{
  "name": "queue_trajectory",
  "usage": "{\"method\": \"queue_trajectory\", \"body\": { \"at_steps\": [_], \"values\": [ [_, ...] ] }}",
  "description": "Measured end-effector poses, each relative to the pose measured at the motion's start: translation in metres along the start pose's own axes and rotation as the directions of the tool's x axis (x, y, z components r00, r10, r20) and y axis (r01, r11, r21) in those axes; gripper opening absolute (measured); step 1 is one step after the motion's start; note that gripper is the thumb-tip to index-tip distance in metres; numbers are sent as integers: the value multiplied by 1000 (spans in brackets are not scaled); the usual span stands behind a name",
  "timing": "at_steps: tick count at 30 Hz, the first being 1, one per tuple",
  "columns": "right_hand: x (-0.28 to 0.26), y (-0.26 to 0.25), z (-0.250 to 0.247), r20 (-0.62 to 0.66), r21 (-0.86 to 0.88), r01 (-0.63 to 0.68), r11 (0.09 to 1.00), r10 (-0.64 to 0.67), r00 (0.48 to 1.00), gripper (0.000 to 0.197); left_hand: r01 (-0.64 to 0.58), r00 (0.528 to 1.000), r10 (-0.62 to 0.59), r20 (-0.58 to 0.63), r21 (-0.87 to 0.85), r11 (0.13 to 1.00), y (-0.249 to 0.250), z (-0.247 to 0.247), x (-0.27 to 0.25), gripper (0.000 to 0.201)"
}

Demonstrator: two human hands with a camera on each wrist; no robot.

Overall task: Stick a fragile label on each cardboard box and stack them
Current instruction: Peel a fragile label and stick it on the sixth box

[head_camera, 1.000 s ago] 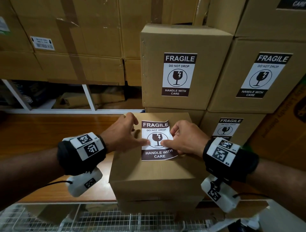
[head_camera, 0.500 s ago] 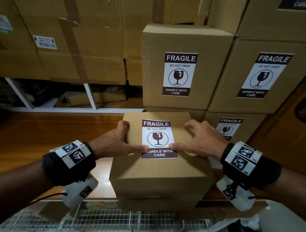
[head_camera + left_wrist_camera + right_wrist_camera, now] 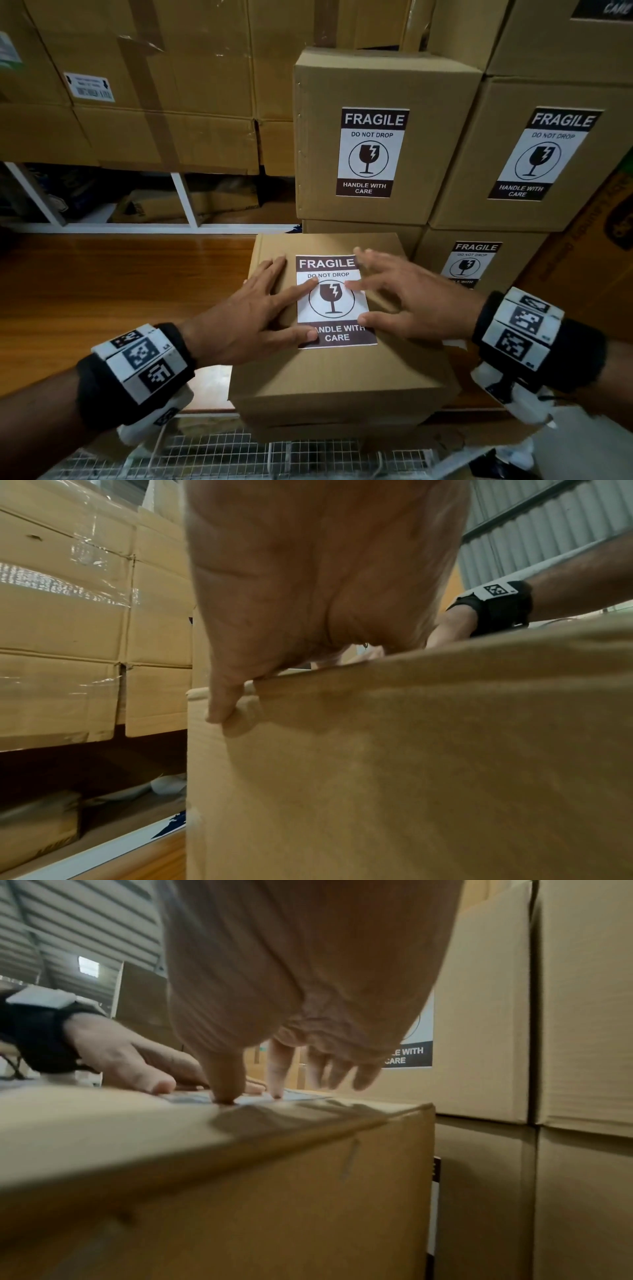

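Observation:
A small cardboard box (image 3: 329, 373) stands on another box in front of me, with a white and brown fragile label (image 3: 334, 301) lying flat on its top. My left hand (image 3: 260, 308) lies spread on the box's left half, its forefinger and thumb pressing the label's left side. My right hand (image 3: 400, 294) is spread over the right half, with its forefinger and thumb on the label's right edge. In the left wrist view my left hand (image 3: 308, 588) rests on the box (image 3: 411, 750). The right wrist view shows my right hand's fingertips (image 3: 224, 1096) touching the label.
Behind and to the right stand stacked labelled boxes (image 3: 376, 137), (image 3: 534, 154), (image 3: 476, 260). Large taped cartons (image 3: 137, 85) fill the back left above a white shelf frame (image 3: 185, 198). A wooden table (image 3: 120, 291) lies to the left, a wire grid (image 3: 222, 455) below.
One second ago both hands pinched the label's curled sides above the box. The label now lies flat, and both hands have opened and spread over it, sliding toward its far end.

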State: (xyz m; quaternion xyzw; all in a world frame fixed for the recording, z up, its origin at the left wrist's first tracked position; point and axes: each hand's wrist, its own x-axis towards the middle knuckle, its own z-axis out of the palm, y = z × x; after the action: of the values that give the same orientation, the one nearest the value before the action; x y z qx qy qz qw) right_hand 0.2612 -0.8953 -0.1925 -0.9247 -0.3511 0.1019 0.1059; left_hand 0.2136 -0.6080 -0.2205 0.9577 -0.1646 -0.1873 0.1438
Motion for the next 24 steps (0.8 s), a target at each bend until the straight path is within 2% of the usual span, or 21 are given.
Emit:
{"method": "queue_trajectory", "body": {
  "at_steps": [2, 4, 8, 11, 13, 15, 18, 20, 24],
  "values": [
    [7, 8, 4, 82, -25, 90, 996, -88, 993, 62, -7, 1000, 7, -3, -7, 1000, -2, 0, 2, 99],
    [14, 16, 7, 162, -93, 112, 989, -95, 982, 65, 0, 1000, 0, -3, -19, 1000, -4, -1, 7, 96],
    [30, 25, 4, 248, -169, 79, 982, -35, 968, 90, 6, 1000, -6, 19, -18, 1000, -5, -3, 13, 91],
    [42, 29, 0, 257, -187, 47, 981, 2, 966, 104, -25, 1000, 25, -9, 34, 999, -8, 0, 15, 98],
    [42, 27, 1, 253, -219, 74, 973, -17, 967, 97, -36, 999, 37, -22, 34, 999, -10, 2, 15, 105],
    [36, 23, 3, 264, -254, 155, 955, -86, 961, 86, -37, 999, 37, -25, 11, 999, -11, 3, 15, 115],
    [37, 18, -5, 353, -224, 215, 950, -127, 927, 80, -24, 999, 24, -24, -33, 999, -10, 3, 15, 127],
    [52, 16, -14, 390, -193, 220, 956, -131, 911, 79, -20, 1000, 19, -16, -50, 999, -9, 3, 16, 123],
    [90, 9, -11, 368, -184, 257, 949, -176, 913, 77, -14, 1000, 12, -29, -80, 997, -8, 2, 14, 122]
  ]
}}
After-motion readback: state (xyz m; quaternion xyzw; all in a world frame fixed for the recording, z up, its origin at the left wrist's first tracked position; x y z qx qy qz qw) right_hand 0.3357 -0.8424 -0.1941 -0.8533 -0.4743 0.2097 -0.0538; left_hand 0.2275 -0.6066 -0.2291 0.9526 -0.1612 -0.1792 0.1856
